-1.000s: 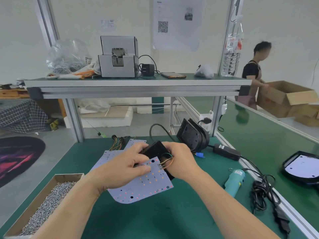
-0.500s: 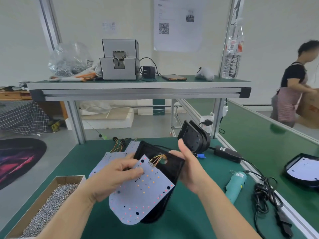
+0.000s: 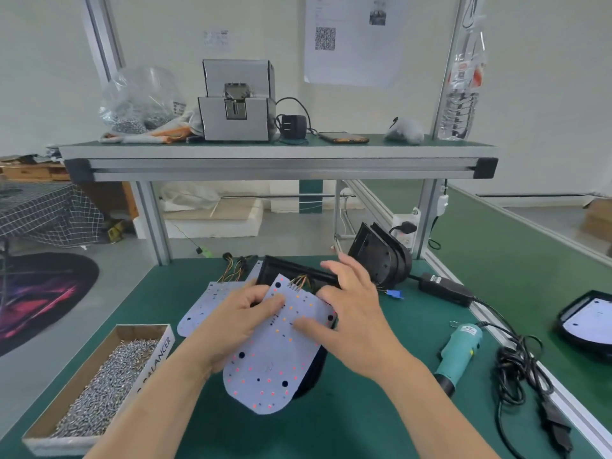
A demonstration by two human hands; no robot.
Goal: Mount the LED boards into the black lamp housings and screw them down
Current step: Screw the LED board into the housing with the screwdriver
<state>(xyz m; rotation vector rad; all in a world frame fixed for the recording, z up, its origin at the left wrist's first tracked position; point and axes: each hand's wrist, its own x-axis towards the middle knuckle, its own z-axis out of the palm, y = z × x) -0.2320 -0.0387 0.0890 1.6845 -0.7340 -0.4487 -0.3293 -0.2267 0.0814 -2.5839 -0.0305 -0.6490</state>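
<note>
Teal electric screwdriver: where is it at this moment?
In the head view, the teal screwdriver lies on the green bench, to the right of the right hand and beside the tangled black cable.

white led board [image 3: 265, 369], wires [image 3: 299, 280] at top end; lies askew over blk housing [image 3: 275, 271]

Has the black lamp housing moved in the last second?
Yes. The black plastic lamp housing has come down from mid-air and now lies flat on the green table mat.
</note>
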